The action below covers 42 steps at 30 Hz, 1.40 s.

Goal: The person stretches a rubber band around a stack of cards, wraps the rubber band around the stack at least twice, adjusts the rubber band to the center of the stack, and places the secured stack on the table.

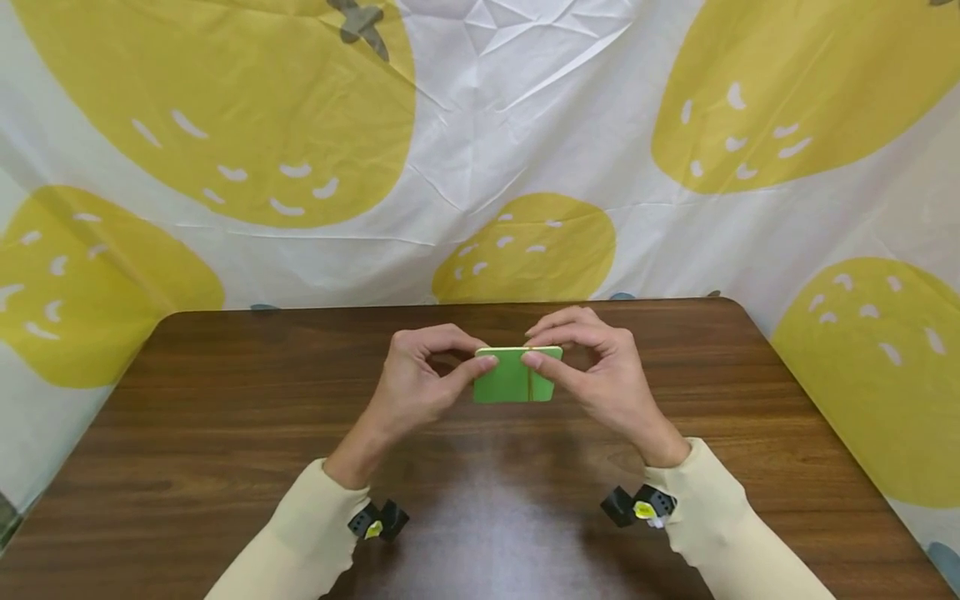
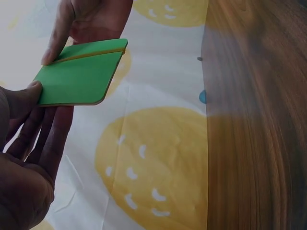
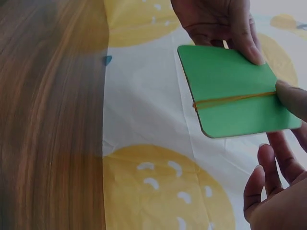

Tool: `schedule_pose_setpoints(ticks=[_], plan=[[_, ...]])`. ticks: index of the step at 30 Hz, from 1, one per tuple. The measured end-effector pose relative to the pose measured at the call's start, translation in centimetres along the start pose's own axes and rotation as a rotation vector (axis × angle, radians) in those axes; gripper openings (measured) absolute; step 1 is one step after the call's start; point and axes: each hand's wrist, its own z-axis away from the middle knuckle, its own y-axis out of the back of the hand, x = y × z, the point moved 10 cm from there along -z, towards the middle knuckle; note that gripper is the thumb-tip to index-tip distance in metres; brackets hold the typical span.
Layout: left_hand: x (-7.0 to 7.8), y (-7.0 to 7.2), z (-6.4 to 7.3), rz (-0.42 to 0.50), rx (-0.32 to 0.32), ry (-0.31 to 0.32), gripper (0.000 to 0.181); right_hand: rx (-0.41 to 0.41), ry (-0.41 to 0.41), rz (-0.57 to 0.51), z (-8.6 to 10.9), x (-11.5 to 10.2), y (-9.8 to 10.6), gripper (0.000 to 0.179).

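The left hand (image 1: 412,377) pinches a green card (image 1: 501,385) at its upper corner on that hand's side, thumb on the face turned toward the person and forefinger behind the top edge. The right hand (image 1: 609,373) pinches the same card along the top, closer to its other end, its thumb on the near face. So the card sits between the two hands, held up off the brown counter (image 1: 225,417) beneath them. A thin orange-brown rubber band (image 1: 530,386) crosses the card's face, running down from the right thumb and well to the right of the left thumb. Behind both hands, beyond the counter's far edge, hangs a white cloth (image 1: 517,142) printed with big yellow shapes. Below each hand is a cream sleeve (image 1: 296,533), with a small black camera (image 1: 639,506) at the cuff.
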Motion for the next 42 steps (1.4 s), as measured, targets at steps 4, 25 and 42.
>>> schedule_pose_setpoints(ticks=[4,25,42], plan=[[0.1,-0.2,0.0,0.006,-0.003,-0.005,0.004,0.006,-0.001,-0.03,0.1,-0.1,-0.2,0.016],[0.1,0.0,0.2,0.001,-0.002,-0.003,0.01,-0.013,-0.016,0.045,0.3,-0.3,-0.4,0.017],[0.1,-0.1,0.2,0.009,0.004,0.008,0.005,-0.005,-0.039,0.013,0.3,0.1,0.1,0.017]])
